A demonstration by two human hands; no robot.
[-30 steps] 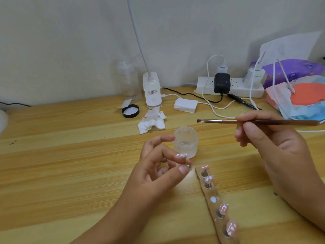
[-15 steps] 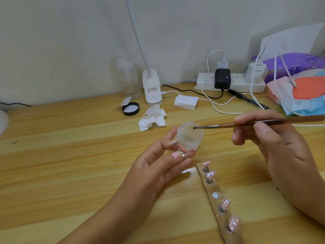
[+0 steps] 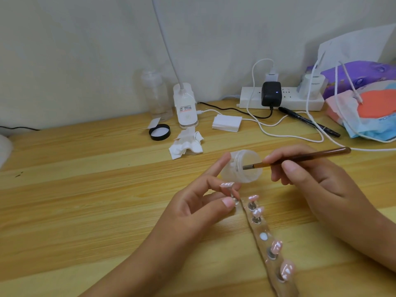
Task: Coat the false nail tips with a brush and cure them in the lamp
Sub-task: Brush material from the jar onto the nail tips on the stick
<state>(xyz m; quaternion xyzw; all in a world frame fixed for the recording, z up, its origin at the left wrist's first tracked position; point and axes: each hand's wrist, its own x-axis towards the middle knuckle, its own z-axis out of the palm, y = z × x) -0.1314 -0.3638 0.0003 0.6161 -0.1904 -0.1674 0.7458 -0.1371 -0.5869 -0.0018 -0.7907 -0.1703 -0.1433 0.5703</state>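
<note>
Frosted jar [image 3: 238, 177] tilted against left hand [image 3: 192, 213], which pinches a nail tip [image 3: 227, 185]; right hand [image 3: 317, 185] pinches brush [image 3: 304, 156], bristles inside jar.

Your brush [image 3: 300, 157]: glossy reddish-brown handle, grey ferrule. Your jar [image 3: 242, 170]: frosted, colourless. Nail tips [image 3: 287, 271]: glossy pale pink. Table [image 3: 85, 189]: honey-yellow wood with a streaked grain. Cap [image 3: 159, 132]: black rim, white inside. Tissue [image 3: 186, 144]: white. Power strip [image 3: 287, 102]: white. Adapter [image 3: 271, 94]: black, blue light. Packet [image 3: 360, 76] on your right: purple.
</note>
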